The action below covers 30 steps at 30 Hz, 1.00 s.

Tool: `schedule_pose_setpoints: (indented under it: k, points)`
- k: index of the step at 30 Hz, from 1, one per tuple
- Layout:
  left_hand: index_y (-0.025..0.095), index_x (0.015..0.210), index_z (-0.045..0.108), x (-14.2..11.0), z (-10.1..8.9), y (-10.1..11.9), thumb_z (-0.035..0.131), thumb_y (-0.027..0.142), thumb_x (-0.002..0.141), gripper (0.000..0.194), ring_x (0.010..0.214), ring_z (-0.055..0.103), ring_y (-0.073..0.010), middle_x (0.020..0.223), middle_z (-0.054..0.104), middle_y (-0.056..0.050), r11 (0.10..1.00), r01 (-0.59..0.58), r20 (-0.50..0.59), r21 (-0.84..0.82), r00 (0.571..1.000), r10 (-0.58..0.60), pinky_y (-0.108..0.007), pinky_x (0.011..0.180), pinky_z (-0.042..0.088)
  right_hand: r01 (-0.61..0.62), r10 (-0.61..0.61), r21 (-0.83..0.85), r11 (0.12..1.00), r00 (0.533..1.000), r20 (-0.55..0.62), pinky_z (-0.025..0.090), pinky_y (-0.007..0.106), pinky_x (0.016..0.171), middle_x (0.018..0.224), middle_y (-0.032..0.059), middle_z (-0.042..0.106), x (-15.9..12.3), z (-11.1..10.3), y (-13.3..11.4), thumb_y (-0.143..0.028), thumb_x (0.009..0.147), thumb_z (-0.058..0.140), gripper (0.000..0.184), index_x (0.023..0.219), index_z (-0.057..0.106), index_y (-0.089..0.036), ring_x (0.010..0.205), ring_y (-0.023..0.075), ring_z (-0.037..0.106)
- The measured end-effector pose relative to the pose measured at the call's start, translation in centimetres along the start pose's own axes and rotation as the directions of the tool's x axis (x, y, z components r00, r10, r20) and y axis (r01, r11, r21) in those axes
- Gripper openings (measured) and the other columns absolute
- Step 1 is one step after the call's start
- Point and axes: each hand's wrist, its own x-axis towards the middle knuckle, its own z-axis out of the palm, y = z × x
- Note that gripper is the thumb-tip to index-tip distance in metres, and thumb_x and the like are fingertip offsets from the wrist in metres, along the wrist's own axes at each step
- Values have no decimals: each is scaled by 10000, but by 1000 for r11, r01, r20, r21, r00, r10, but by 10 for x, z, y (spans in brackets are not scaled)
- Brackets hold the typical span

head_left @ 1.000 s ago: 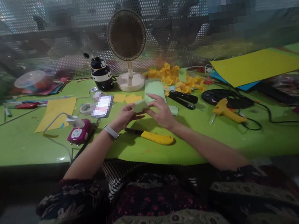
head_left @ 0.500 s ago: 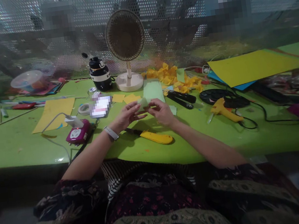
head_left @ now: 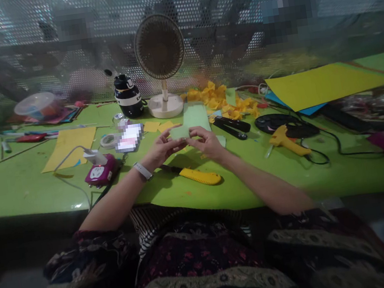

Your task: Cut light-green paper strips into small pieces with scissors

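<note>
Between both hands, above the green table, is a small piece of pale green paper [head_left: 179, 133]. My left hand [head_left: 162, 150], with a watch at its wrist, pinches the paper's left side. On the other side, the fingers of my right hand [head_left: 209, 143] are closed on its right edge. A yellow utility knife [head_left: 199, 176] lies on the table just below the hands. Behind them is a larger pale green sheet [head_left: 195, 114], and a black stapler [head_left: 231, 127] rests to the right.
A white fan [head_left: 159, 49] and a dark bottle [head_left: 128, 98] stand at the back. Folded orange paper pieces [head_left: 212, 95] are heaped beside the fan. On the right lies a yellow glue gun [head_left: 288, 141] with its cord; a purple power socket [head_left: 101, 171] sits on the left.
The pale green paper was tilted and partly covered by the fingers half a second ago; now it lies flatter and shows its face. Both hands stay in nearly the same place.
</note>
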Motion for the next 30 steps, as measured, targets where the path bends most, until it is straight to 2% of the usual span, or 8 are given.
schedule_pose_setpoints:
  k: [3,7,12,17,24,30]
  points:
    - [168,1117,672,0,1,-2,821,66,747,411,901,749,-149,985,782,-41,1000,-8,-14,-20,1000,8,-360,999,562,-15,15,0,1000,1000,-24,596,399,869,1196,87,644,-1,2,-4,-615,804,737,407,809,700,-210,1054,221,636]
    - [157,958,668,1,0,-4,858,116,729,300,886,751,-148,929,790,-33,1000,-27,-4,3,1000,27,-354,985,564,7,-9,-21,1000,996,-93,597,398,845,1165,86,654,-3,5,-4,-640,789,735,435,775,686,-208,1019,218,639]
    - [163,858,633,2,-1,-7,881,147,708,291,849,751,-145,850,783,-12,999,-42,-29,23,999,43,-360,972,563,-4,1,-24,1000,993,-116,587,366,799,1083,78,665,-3,8,-3,-634,785,740,441,781,659,-201,883,182,647]
    - [161,794,591,2,-2,-9,882,169,715,301,846,751,-141,813,771,-5,998,-51,-48,39,997,53,-355,973,560,-32,32,4,999,993,-111,573,340,718,918,37,680,-2,8,-2,-654,758,753,458,811,645,-212,754,159,626]
    - [140,886,662,1,0,-8,891,204,717,292,844,754,-148,876,786,-40,995,-64,-19,76,998,66,-349,949,572,-49,49,5,999,996,-69,546,337,679,788,13,653,-3,8,-5,-630,773,757,435,813,635,-215,715,161,606]
    - [150,1043,709,0,4,-7,887,179,714,375,875,745,-141,982,786,-35,990,-64,-12,126,998,66,-337,946,576,-66,76,58,996,977,-201,541,312,709,877,8,636,0,7,-6,-638,737,776,482,891,565,-233,809,165,609]
